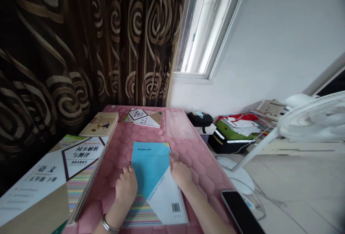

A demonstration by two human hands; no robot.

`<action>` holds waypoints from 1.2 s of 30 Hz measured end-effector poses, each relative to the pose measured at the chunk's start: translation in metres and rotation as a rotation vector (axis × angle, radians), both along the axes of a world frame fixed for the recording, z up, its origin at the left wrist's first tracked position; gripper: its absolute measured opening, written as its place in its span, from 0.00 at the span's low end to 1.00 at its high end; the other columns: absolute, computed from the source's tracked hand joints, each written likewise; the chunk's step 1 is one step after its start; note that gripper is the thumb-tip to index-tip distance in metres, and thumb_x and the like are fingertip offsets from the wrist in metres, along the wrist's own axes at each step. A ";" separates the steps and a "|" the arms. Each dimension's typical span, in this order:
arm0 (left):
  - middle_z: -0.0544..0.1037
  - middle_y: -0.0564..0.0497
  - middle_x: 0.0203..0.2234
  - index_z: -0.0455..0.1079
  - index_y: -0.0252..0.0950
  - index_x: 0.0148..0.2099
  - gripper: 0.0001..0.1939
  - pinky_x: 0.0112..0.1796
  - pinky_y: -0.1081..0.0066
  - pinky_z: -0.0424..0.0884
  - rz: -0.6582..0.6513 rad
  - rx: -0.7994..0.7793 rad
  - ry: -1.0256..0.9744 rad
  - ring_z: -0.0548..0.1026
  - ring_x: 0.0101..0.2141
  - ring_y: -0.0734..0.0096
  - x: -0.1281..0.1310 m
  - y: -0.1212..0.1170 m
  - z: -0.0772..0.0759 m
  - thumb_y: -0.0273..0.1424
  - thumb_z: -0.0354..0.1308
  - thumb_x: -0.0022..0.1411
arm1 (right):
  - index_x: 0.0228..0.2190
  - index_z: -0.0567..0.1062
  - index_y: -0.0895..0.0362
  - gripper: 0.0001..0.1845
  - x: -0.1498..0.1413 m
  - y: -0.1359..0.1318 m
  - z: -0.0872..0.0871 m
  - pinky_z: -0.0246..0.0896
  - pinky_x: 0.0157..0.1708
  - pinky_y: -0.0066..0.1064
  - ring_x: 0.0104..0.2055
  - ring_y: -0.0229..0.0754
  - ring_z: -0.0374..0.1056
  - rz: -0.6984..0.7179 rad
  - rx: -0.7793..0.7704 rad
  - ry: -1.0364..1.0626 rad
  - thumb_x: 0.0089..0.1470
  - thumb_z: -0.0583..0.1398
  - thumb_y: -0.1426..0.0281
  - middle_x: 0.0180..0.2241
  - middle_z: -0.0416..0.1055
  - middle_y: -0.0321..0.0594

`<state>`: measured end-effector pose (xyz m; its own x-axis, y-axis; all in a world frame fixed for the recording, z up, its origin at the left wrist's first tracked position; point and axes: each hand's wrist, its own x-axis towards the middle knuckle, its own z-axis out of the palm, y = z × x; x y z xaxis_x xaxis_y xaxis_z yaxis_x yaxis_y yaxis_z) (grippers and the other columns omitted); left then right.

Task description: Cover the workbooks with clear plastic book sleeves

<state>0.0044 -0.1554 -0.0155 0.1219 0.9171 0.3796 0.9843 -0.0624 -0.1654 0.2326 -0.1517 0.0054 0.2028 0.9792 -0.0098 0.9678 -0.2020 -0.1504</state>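
- On the pink padded counter point(198, 155), squarely before the seated-height view, lies a blue and white booklet point(155, 176), closed, its barcode point(175, 207) at the near right corner and coloured stripes across the near left
- At its left edge is the left hand point(126, 183), half curled with the fingers bent inward, a silver bangle point(110, 225) on the wrist; I cannot tell whether it pinches the cover
- By its far right corner is the right hand point(180, 172), index finger reaching to the booklet's edge and the others folded in; whether it has hold of the edge, I cannot tell
- Along the left side sits a stack of large books point(56, 180), with a smaller tan book point(99, 124) at the far end; another book point(142, 118) lies alone near the far edge
- At the near right edge is a dark-screened phone point(241, 210), just beside the right forearm
- Beyond the counter hang brown swirl-patterned curtains point(121, 40) next to a window point(202, 29); to the right are a black case point(199, 119), a green and black bag point(231, 137) under papers point(242, 124), and a white fan point(312, 119)
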 end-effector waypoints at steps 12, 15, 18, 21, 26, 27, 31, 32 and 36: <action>0.77 0.40 0.30 0.74 0.28 0.50 0.21 0.21 0.71 0.72 0.001 0.020 0.019 0.77 0.24 0.65 0.000 0.001 -0.005 0.18 0.43 0.64 | 0.60 0.65 0.58 0.26 -0.033 0.034 0.009 0.53 0.58 0.39 0.61 0.51 0.58 0.172 0.217 -0.046 0.64 0.47 0.67 0.61 0.62 0.50; 0.78 0.39 0.31 0.73 0.29 0.52 0.21 0.22 0.70 0.72 0.003 0.007 -0.002 0.77 0.24 0.65 0.000 0.000 -0.002 0.18 0.43 0.64 | 0.62 0.61 0.60 0.29 -0.045 0.052 -0.001 0.42 0.64 0.44 0.67 0.51 0.48 0.246 0.193 0.010 0.65 0.45 0.62 0.65 0.54 0.47; 0.78 0.35 0.41 0.72 0.30 0.55 0.24 0.30 0.63 0.75 -0.008 -0.018 -0.030 0.78 0.33 0.59 0.009 0.003 0.008 0.18 0.41 0.64 | 0.63 0.58 0.60 0.30 -0.048 0.061 -0.012 0.35 0.66 0.47 0.69 0.51 0.41 0.258 0.147 0.047 0.66 0.43 0.60 0.67 0.49 0.46; 0.71 0.37 0.56 0.69 0.33 0.58 0.27 0.44 0.54 0.72 -0.141 -0.118 -0.104 0.74 0.49 0.53 0.031 0.019 0.018 0.17 0.39 0.63 | 0.64 0.56 0.59 0.30 -0.046 0.061 -0.018 0.32 0.66 0.46 0.70 0.49 0.39 0.260 0.136 0.069 0.66 0.43 0.60 0.68 0.46 0.44; 0.62 0.47 0.64 0.58 0.38 0.66 0.28 0.62 0.48 0.49 -0.413 -0.297 -0.262 0.57 0.64 0.58 0.068 0.063 0.019 0.23 0.38 0.66 | 0.65 0.54 0.58 0.29 -0.042 0.059 -0.018 0.30 0.67 0.45 0.70 0.47 0.36 0.306 0.099 0.093 0.65 0.44 0.66 0.68 0.43 0.44; 0.63 0.46 0.63 0.57 0.37 0.67 0.27 0.63 0.47 0.46 -0.423 -0.318 -0.275 0.57 0.64 0.58 0.070 0.071 0.016 0.26 0.37 0.67 | 0.65 0.53 0.58 0.29 -0.041 0.059 -0.019 0.30 0.67 0.45 0.70 0.47 0.36 0.310 0.100 0.091 0.65 0.44 0.67 0.69 0.42 0.44; 0.64 0.45 0.63 0.57 0.36 0.67 0.27 0.64 0.47 0.43 -0.476 -0.313 -0.269 0.59 0.63 0.59 0.059 0.089 0.004 0.36 0.35 0.71 | 0.65 0.54 0.59 0.29 -0.041 0.061 -0.021 0.29 0.67 0.45 0.70 0.48 0.36 0.295 0.120 0.074 0.65 0.42 0.67 0.69 0.42 0.43; 0.63 0.46 0.63 0.56 0.37 0.67 0.27 0.64 0.48 0.43 -0.494 -0.305 -0.257 0.58 0.64 0.60 0.054 0.091 0.001 0.37 0.35 0.71 | 0.65 0.54 0.60 0.29 -0.042 0.061 -0.022 0.29 0.67 0.45 0.70 0.48 0.36 0.294 0.127 0.077 0.65 0.43 0.66 0.68 0.43 0.43; 0.56 0.45 0.66 0.52 0.36 0.68 0.28 0.64 0.49 0.45 -0.440 -0.310 -0.217 0.55 0.65 0.61 0.033 0.098 -0.001 0.39 0.36 0.71 | 0.64 0.56 0.60 0.30 -0.044 0.061 -0.022 0.30 0.67 0.45 0.70 0.48 0.39 0.272 0.155 0.083 0.66 0.42 0.60 0.68 0.45 0.43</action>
<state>0.0372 -0.0573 -0.0163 0.4661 0.8701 0.1600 0.8641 -0.4866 0.1288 0.1885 -0.0905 -0.0170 -0.0613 0.9884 0.1386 0.9663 0.0936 -0.2397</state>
